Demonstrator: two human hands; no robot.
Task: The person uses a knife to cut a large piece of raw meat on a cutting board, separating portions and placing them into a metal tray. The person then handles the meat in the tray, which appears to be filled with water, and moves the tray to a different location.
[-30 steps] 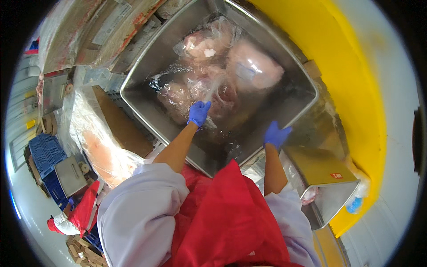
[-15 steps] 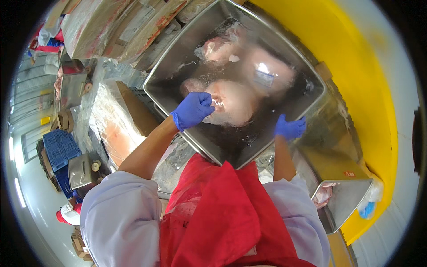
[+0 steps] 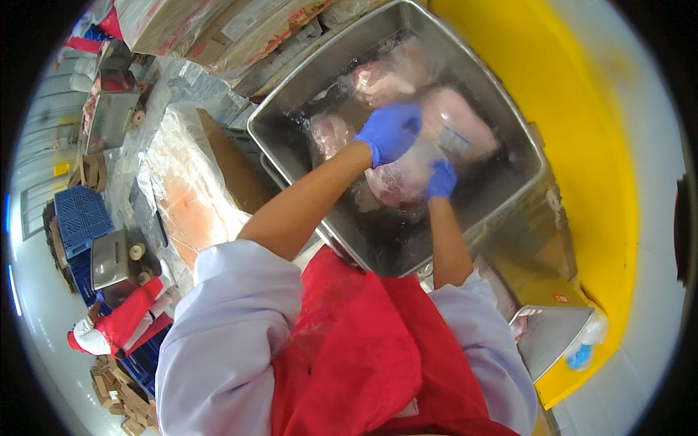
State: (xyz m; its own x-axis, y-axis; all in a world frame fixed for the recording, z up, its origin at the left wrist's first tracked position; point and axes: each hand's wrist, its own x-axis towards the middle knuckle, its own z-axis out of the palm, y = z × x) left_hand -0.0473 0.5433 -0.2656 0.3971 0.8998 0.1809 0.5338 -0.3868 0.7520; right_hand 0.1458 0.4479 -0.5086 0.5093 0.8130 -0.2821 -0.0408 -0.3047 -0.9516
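A deep steel tub [image 3: 539,163] holds dark water and several large pale pieces of meat, at least some of them in clear plastic bags. My left hand [image 3: 392,133], in a blue glove, is closed over the nearest piece, a bagged chunk of meat [image 3: 392,183], and seems to grip the plastic bag. At the right side of that piece is my right hand [image 3: 441,179], also gloved in blue. Motion smears its fingers. Behind lie another meat piece [image 3: 379,80] and, to the right, a pale one [image 3: 462,120] with a label. One more piece [image 3: 329,134] sits left.
A yellow wall [image 3: 603,182] curves along the right. Plastic-wrapped boxes [image 3: 240,36] stand far left, with a wrapped carton [image 3: 193,196] nearer. Another steel tub [image 3: 556,338] stands at lower right. A person in a red apron [image 3: 123,320] works at left by blue pallets [image 3: 83,218].
Both hands have moved in over the nearest meat piece, the left going right and up, the right going left and up. The piece looks turned, and the view has shifted.
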